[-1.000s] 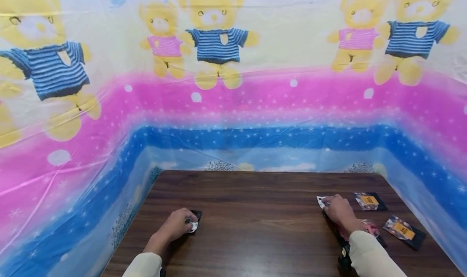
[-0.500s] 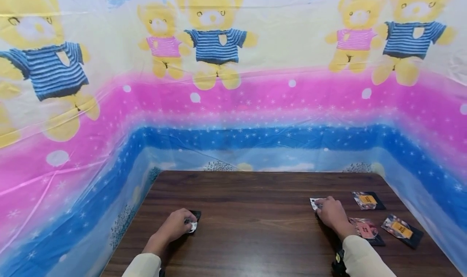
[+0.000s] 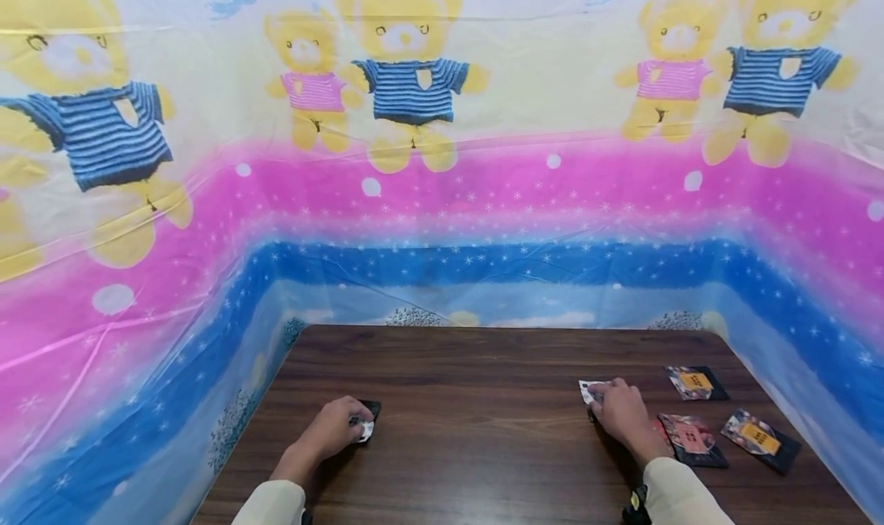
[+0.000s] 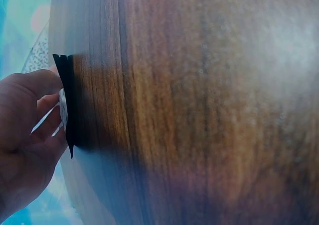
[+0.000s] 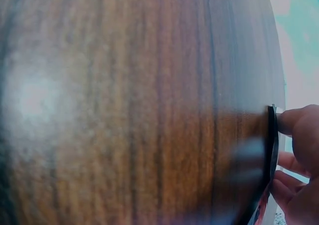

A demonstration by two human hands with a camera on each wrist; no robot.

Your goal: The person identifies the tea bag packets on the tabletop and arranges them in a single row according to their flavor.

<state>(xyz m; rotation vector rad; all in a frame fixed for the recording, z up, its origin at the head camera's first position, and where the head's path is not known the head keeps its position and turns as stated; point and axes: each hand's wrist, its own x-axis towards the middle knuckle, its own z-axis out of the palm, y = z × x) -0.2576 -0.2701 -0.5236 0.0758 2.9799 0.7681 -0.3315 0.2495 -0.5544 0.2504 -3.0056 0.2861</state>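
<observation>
Using the pink-label packet [image 3: 696,439] as reference; it's lying flat on the worktop [image 3: 470,448].

Left grip [image 3: 338,424], a bare hand, is pinching the dark packet [image 3: 374,407], well left of the pink-label one. In the left wrist view, thumb and fingertips are bearing on its pale side; the black side is facing the worktop.

Right grip [image 3: 621,411] is pinching the white-ended packet [image 3: 585,389], left of the pink-label one and a bit farther from the person. Similar hold: thumb and fingers are curling onto the side away from the worktop. Can't tell if either held packet is touching the worktop.

Why, my read: fingers are working from above because the packets are thin and low, leaving little edge to get under. One per hand, probably for handling both at once.

Far orange-label packet [image 3: 694,383] is lying beyond the pink-label one, near orange-label packet [image 3: 758,437] just to its right. All three are lying label up, likely so they're easy to tell apart.

Labels: orange and pink panels are carrying dark marks, too small to read. White end is showing a small dark square, maybe a code. No brand legible. Backdrop [image 3: 511,179] is showing bears, no writing I can make out.
</observation>
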